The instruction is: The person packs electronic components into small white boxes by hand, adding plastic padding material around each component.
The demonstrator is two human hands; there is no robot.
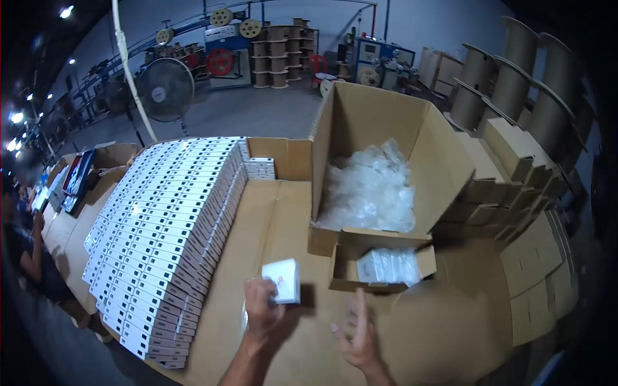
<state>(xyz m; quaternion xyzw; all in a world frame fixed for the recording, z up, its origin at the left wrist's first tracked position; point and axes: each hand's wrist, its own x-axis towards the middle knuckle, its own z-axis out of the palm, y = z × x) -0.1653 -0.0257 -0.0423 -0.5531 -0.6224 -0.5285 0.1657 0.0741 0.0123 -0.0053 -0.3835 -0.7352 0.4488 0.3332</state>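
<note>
A small white box is gripped in my left hand, held above the cardboard-covered table. My right hand has its fingers apart and holds nothing. Just beyond its fingertips stands a small open carton. Inside that carton, several white boxes in clear plastic sit side by side toward the right. Left of my hands rises a large stepped stack of white boxes with small dark squares on their faces.
A big open carton of clear plastic bags stands behind the small one. Folded cartons are piled at the right. A fan and cable reels are farther back. Another person is at the far left.
</note>
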